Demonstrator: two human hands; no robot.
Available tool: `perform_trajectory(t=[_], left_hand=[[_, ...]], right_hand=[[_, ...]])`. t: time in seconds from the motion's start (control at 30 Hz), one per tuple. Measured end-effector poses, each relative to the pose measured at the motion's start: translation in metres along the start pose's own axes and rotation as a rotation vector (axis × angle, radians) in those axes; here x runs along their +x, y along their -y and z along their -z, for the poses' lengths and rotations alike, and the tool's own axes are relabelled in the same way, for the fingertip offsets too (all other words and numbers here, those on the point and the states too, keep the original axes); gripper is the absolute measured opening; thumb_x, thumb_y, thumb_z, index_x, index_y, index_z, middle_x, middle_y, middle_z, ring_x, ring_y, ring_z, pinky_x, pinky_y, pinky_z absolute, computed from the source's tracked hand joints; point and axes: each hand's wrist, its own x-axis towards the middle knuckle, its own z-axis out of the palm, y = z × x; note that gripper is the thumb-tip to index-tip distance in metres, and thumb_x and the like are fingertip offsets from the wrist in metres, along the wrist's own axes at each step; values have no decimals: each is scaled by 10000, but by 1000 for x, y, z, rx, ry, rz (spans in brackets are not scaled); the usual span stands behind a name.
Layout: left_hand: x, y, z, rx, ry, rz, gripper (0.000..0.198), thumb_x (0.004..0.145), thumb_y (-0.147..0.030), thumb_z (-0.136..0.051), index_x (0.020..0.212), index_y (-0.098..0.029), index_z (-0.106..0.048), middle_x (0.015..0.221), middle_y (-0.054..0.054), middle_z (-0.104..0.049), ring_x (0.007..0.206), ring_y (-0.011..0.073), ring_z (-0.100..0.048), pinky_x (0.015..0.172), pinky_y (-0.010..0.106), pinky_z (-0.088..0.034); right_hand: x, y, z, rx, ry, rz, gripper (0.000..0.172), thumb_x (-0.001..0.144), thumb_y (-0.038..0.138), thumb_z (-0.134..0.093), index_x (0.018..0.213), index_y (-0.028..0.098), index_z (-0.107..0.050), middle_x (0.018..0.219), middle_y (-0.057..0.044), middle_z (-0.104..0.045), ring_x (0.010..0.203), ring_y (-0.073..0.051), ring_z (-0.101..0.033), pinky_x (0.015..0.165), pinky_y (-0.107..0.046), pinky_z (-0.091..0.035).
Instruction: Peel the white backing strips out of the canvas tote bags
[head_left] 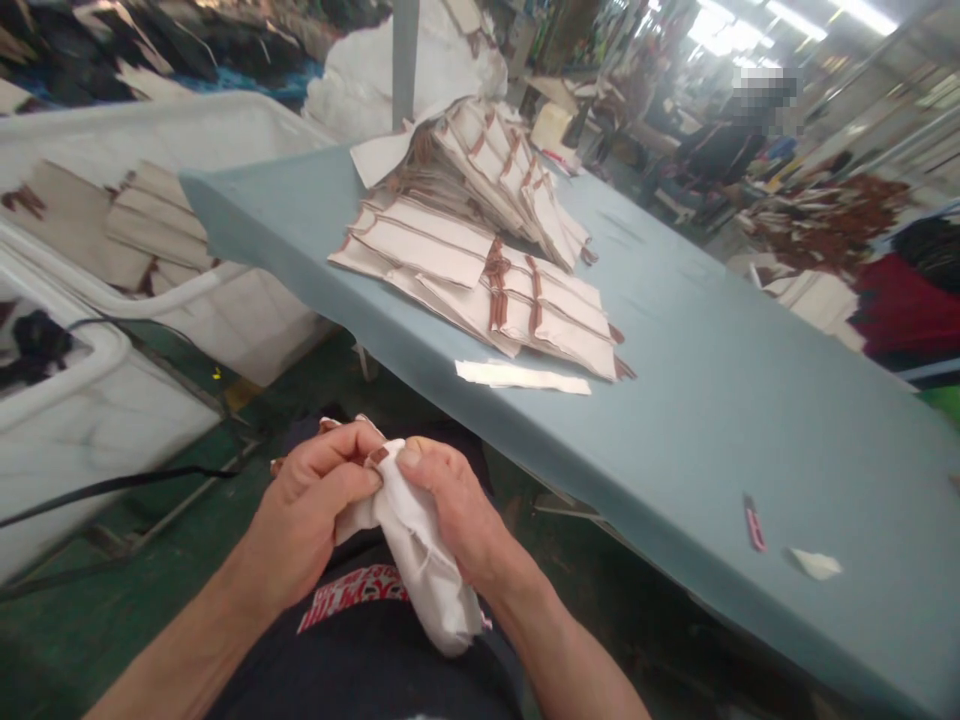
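Observation:
A white fabric piece with brown trim (424,560) is bunched between my two hands, in front of my dark apron. My left hand (319,495) pinches it at the upper end, thumb against fingers. Close beside it, my right hand (450,490) grips the same end with the thumb on top. A small brown patch shows between the thumbs. The rest of the cloth hangs down in folds below the right hand. Stacks of cream fabric panels with brown strips (465,250) lie on the table beyond my hands.
The blue-covered table (675,400) runs diagonally to the right. On it lie a white strip (523,377), a pink-handled cutter (754,523) and a white scrap (815,563). White bins (247,130) stand at left, with a black cable (112,485). A person (720,150) is in the background.

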Motion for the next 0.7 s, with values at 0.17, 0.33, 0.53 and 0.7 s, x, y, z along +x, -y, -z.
perform_trajectory(t=[0.17,0.33,0.53,0.7], left_hand=[[-3,1,22,129,140,36,230,795,-433,-755,889,-225,-783,776,9,-686,635,162,-521,534,248,-404],[-7,3,28,381,202,38,423,878,-599,-755,745,-199,-710,678,-8,-603,609,150,-487,512,223,-381],[-15,19,31,402,218,112,500,837,-657,-798,708,-188,-682,631,-7,-620,549,140,-461,470,221,-346],[-9,19,37,496,60,63,597,842,-753,-714,674,-180,-698,598,5,-590,536,148,-454,463,230,-333]], right_hand=[[-3,6,4,-110,-13,15,399,857,557,-674,713,250,-464,630,67,-415,580,-114,-321,531,-273,-242],[4,-15,2,-190,19,-40,454,868,588,-692,704,250,-437,641,78,-377,592,-104,-293,543,-259,-245],[8,-47,6,-299,24,-78,568,974,754,-569,761,231,-506,697,38,-462,659,-131,-393,579,-272,-298],[0,-34,18,-440,35,-55,621,967,786,-629,737,223,-505,668,54,-447,646,-114,-365,553,-257,-254]])
